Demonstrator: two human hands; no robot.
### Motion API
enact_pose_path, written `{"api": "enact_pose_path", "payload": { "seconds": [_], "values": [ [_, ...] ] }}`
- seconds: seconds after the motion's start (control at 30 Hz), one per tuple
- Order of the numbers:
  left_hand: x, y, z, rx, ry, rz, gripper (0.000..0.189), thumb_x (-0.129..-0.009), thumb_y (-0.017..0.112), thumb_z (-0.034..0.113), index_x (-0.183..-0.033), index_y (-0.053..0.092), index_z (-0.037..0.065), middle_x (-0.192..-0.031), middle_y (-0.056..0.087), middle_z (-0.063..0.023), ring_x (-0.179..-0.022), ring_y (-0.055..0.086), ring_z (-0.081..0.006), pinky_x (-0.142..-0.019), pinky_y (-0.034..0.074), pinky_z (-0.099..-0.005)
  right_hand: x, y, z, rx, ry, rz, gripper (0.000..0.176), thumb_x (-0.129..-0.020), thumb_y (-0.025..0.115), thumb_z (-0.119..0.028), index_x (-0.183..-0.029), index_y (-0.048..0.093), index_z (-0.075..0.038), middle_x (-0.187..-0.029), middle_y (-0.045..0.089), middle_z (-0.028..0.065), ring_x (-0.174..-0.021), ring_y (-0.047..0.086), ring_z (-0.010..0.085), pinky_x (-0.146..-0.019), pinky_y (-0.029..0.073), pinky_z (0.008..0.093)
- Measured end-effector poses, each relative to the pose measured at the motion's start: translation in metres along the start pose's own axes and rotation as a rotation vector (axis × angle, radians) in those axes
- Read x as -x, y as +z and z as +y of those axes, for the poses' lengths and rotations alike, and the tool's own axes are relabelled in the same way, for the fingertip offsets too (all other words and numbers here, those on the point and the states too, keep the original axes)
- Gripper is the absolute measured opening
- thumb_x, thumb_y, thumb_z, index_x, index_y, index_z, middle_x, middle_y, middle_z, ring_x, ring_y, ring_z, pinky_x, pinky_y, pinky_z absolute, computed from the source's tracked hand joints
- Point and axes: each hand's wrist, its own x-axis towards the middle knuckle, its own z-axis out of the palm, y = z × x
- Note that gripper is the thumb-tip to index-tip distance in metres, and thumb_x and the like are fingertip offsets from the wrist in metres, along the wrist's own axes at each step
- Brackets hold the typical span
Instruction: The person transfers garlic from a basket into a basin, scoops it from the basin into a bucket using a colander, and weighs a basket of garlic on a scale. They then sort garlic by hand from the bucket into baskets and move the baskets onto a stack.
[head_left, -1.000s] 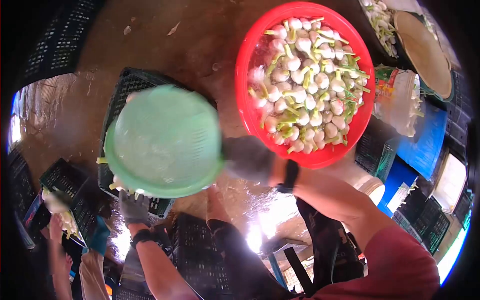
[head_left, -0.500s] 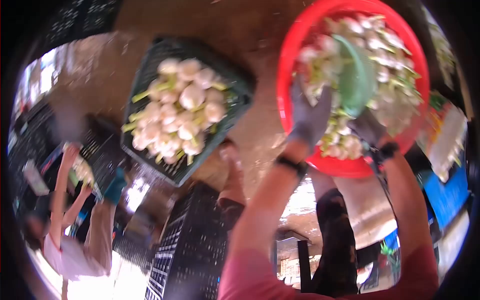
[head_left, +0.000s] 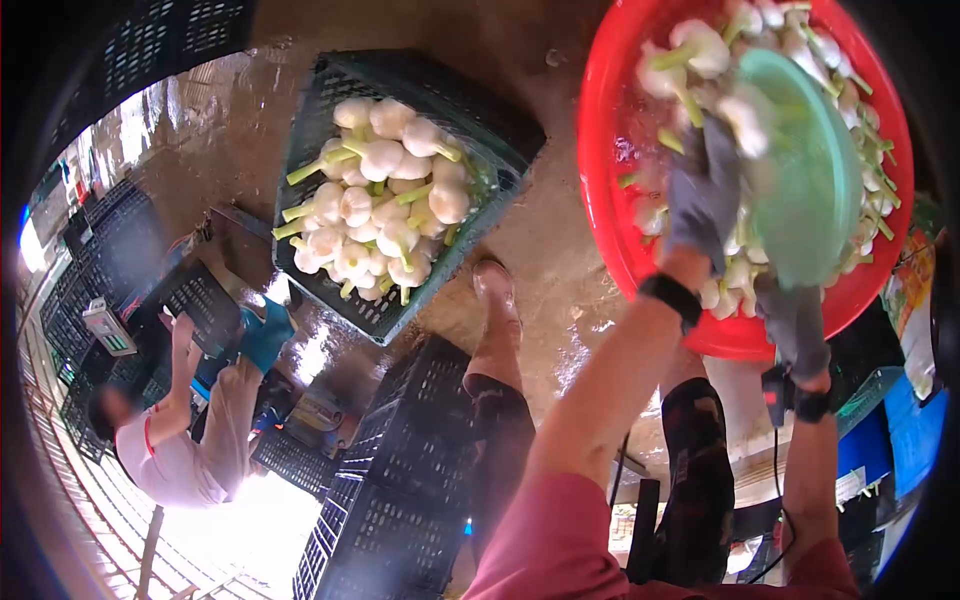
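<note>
Grey gloves cover both my hands: my right hand (head_left: 795, 318) is curled tight around the lower rim of the green bowl (head_left: 812, 170), which stands tilted on edge inside the red basin (head_left: 612, 150) among white bulbs (head_left: 700, 45). My left hand (head_left: 705, 195) lies with fingers stretched over the bulbs at the bowl's mouth, and I cannot tell whether it grips any. Well apart to the left, a dark crate (head_left: 505, 135) holds more bulbs, with another person (head_left: 170, 455) near it
</note>
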Motion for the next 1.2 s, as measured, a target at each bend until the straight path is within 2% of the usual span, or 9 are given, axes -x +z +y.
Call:
{"api": "enact_pose_path", "payload": {
  "seconds": [0.17,0.37,0.53,0.73,0.87,0.97,1.0,1.1,1.2],
  "values": [
    [0.037,0.037,0.033,0.021,-0.166,-0.003,0.051,-0.099,0.04,0.04,-0.129,0.05,0.0,-0.1,0.058,-0.0129,-0.093,0.053,-0.0193,-0.083,0.043,-0.0335,-0.003,-0.057,0.098,0.133,-0.282,-0.085,0.015,-0.082,0.061,-0.015,-0.084,0.048,-0.008,-0.068,0.049,0.0009,-0.055,0.048,0.0109,-0.047,0.037,0.0267],
    [0.092,-0.014,0.122,0.271,-0.194,0.066,0.032,-0.101,0.044,0.028,-0.114,0.058,0.002,-0.078,0.047,0.0029,-0.072,0.041,-0.0054,-0.063,0.037,-0.0226,0.087,-0.039,0.045,1.762,-1.192,0.061,0.028,-0.083,0.064,-0.015,-0.108,0.053,-0.006,-0.084,0.055,0.0021,-0.073,0.055,0.0154,-0.062,0.045,0.0284],
    [0.125,-0.139,0.21,0.141,0.087,0.37,0.03,-0.1,0.048,0.03,-0.116,0.06,0.007,-0.084,0.055,0.0058,-0.075,0.047,-0.0017,-0.059,0.039,-0.02,0.152,0.113,-0.081,0.339,-1.008,-0.016,0.024,-0.071,0.071,0.0,-0.094,0.067,-0.004,-0.088,0.067,0.0135,-0.08,0.064,0.0318,-0.069,0.052,0.0387],
    [0.116,-0.346,0.194,0.182,-0.045,0.703,0.025,-0.095,0.058,0.026,-0.104,0.065,0.004,-0.088,0.059,0.004,-0.077,0.05,-0.0054,-0.069,0.042,-0.0218,0.109,0.229,-0.104,0.583,-1.022,0.059,0.011,-0.081,0.065,-0.012,-0.083,0.063,-0.002,-0.068,0.063,0.0167,-0.064,0.064,0.0338,-0.057,0.049,0.0407],
    [0.138,-0.427,0.199,-0.103,-0.225,0.491,0.03,-0.093,0.056,0.021,-0.113,0.062,0.0,-0.1,0.062,-0.0036,-0.085,0.054,-0.0106,-0.075,0.045,-0.0237,0.088,0.223,-0.111,0.356,-0.815,0.124,0.018,-0.085,0.067,-0.018,-0.083,0.061,-0.002,-0.064,0.06,0.0052,-0.055,0.058,0.0206,-0.053,0.046,0.0382],
    [0.145,-0.45,0.211,0.078,-0.174,0.744,0.031,-0.092,0.055,0.018,-0.116,0.059,-0.001,-0.101,0.061,-0.0035,-0.085,0.054,-0.0104,-0.075,0.045,-0.0238,0.044,0.215,-0.126,0.099,-0.823,-0.073,0.019,-0.095,0.053,-0.015,-0.108,0.059,-0.003,-0.105,0.06,0.0081,-0.095,0.058,0.0192,-0.081,0.048,0.0327],
    [0.146,-0.449,0.225,0.149,-0.129,0.771,0.031,-0.092,0.055,0.017,-0.116,0.059,-0.002,-0.101,0.061,-0.0033,-0.085,0.054,-0.0104,-0.076,0.045,-0.0239,0.052,0.219,-0.146,-0.585,-0.551,-0.273,0.025,-0.097,0.049,-0.013,-0.117,0.057,-0.001,-0.117,0.058,0.0135,-0.108,0.057,0.0237,-0.091,0.046,0.0348],
    [0.145,-0.472,0.228,0.022,0.029,0.964,0.03,-0.091,0.056,0.016,-0.115,0.058,-0.002,-0.1,0.061,-0.0032,-0.085,0.054,-0.0109,-0.076,0.045,-0.0243,0.021,0.218,-0.19,0.48,-1.065,0.133,0.025,-0.095,0.048,-0.014,-0.116,0.055,-0.002,-0.11,0.059,0.0146,-0.102,0.057,0.0268,-0.088,0.045,0.0371],
    [0.142,-0.498,0.224,-0.272,0.087,0.92,0.025,-0.092,0.054,0.015,-0.109,0.059,-0.002,-0.094,0.061,-0.0026,-0.081,0.054,-0.0099,-0.074,0.046,-0.0251,-0.017,0.233,-0.221,0.626,-1.088,0.088,0.023,-0.094,0.051,-0.017,-0.11,0.057,-0.003,-0.098,0.064,0.0131,-0.09,0.061,0.0253,-0.079,0.047,0.0359]
  ]
}}
